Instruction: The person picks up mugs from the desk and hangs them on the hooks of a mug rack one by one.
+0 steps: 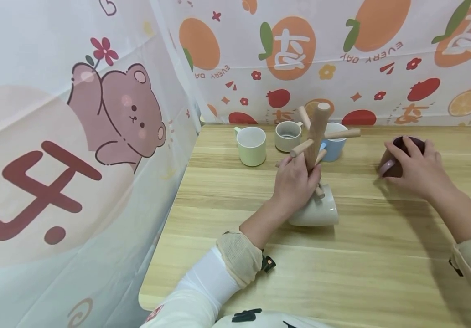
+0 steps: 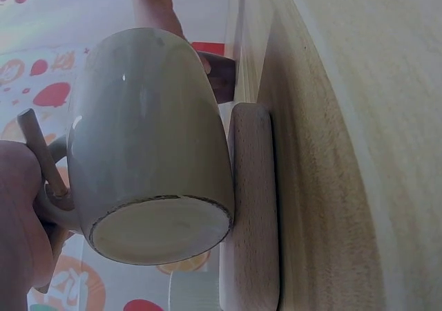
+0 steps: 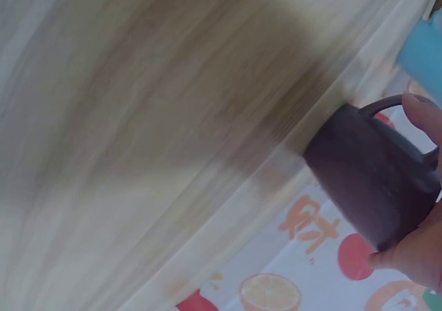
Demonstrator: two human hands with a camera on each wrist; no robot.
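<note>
My left hand holds the post of a wooden mug tree, fingers wrapped around it below the upper pegs. A whitish mug hangs sideways by its handle on a low peg; in the left wrist view its bottom edge lies close to the tree's wooden base. Over at the right, my right hand grips a dark purple-brown mug from above, fingers and thumb around its rim. That mug's handle points toward the left, with the thumb near it in the right wrist view.
Behind the mug tree, a pale green mug, a small grey mug and a light blue mug stand along the back of the wooden table. A fruit-print curtain hangs at the back edge, and a bear-print one at the left.
</note>
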